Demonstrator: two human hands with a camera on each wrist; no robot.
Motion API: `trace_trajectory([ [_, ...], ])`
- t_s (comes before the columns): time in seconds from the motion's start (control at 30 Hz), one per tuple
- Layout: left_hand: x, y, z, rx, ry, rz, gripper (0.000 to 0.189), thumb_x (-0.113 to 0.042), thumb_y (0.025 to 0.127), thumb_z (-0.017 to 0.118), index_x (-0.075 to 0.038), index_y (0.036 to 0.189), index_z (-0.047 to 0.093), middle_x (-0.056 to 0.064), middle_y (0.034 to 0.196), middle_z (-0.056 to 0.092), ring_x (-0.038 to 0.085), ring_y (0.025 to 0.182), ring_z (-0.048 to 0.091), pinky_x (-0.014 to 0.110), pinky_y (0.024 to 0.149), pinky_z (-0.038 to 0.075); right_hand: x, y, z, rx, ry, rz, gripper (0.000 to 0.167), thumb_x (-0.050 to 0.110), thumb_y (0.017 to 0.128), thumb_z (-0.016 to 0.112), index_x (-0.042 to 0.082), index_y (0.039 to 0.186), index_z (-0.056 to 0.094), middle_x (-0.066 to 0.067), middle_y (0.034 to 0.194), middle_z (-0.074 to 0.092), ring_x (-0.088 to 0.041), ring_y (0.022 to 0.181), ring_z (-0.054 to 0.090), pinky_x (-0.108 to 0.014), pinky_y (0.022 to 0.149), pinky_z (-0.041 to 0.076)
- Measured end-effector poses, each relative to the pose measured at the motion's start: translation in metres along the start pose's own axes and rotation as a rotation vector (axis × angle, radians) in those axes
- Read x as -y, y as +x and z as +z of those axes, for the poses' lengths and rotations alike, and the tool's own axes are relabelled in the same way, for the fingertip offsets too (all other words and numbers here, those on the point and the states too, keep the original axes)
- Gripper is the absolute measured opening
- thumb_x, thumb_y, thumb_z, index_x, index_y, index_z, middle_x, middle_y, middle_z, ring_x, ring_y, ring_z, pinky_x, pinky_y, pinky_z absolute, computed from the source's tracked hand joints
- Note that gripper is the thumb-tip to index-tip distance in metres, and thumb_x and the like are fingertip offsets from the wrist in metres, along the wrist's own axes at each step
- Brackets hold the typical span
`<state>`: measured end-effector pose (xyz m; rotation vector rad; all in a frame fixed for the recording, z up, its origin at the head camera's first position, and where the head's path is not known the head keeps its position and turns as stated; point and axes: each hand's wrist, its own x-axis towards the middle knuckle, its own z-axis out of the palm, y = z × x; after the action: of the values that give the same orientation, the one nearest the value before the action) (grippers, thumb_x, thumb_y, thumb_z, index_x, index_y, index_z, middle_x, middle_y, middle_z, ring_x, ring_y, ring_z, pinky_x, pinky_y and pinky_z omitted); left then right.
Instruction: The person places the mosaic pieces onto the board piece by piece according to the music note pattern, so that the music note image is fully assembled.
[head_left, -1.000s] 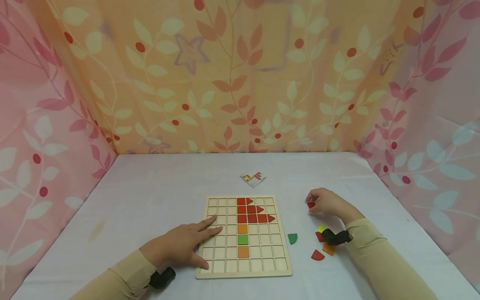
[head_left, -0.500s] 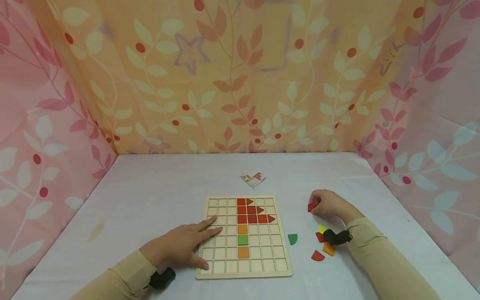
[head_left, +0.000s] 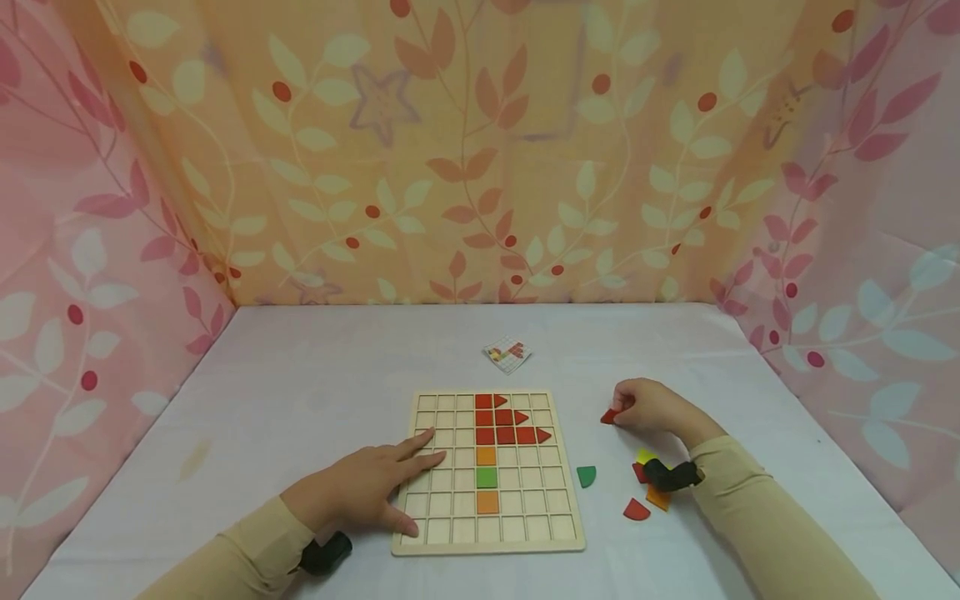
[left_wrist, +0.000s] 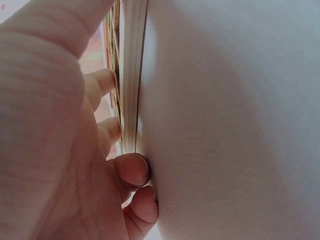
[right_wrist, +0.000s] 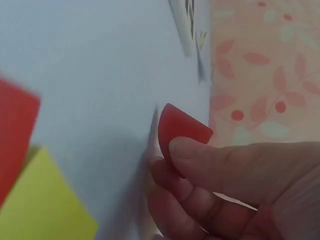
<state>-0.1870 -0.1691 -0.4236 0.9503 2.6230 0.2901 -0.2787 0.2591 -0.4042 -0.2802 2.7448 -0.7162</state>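
Observation:
My left hand (head_left: 360, 485) rests on the left edge of a wooden grid board (head_left: 441, 533), fingers spread. In the left wrist view, two fingertips touch the cloth beside the board's side (left_wrist: 131, 75). To the right of the board, my right hand (head_left: 656, 406) pinches a red quarter-circle tile (right_wrist: 182, 125) between thumb and fingers, tilted just above the cloth. Red squares and triangles form three rows on the board, such as the red square (head_left: 506, 436). Below them, in one column, sit an orange square (head_left: 487, 456), a green square (head_left: 487, 477) and another orange square (head_left: 487, 502).
A small pattern card (head_left: 507, 355) lies behind the board. A green quarter-circle (head_left: 587, 476) and a red one (head_left: 637, 509) lie to its right. Yellow (right_wrist: 47, 200), red and orange (head_left: 657, 498) tiles lie under the right wrist. Floral cloth (head_left: 480, 167) walls the table's back and sides.
The right hand has turned the red quarter-circle tile in its fingers, and the tile now points further left, toward the board. The left hand has stayed in place.

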Motion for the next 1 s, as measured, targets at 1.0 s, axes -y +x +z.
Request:
trace_trajectory([
  [1.0, 0.001, 0.001, 0.001, 0.002, 0.011, -0.024, 0.095, -0.079, 0.064, 0.049, -0.041, 0.144, 0.016, -0.007, 0.154, 0.003, 0.029, 0.131, 0.032, 0.052, 0.098, 0.032, 0.123, -0.026, 0.054, 0.117, 0.103, -0.42, 0.009, 0.006, 0.08, 0.069, 0.011, 0.079, 0.061, 0.007, 0.072, 0.056, -0.011, 0.068, 0.053, -0.026, 0.063, 0.046],
])
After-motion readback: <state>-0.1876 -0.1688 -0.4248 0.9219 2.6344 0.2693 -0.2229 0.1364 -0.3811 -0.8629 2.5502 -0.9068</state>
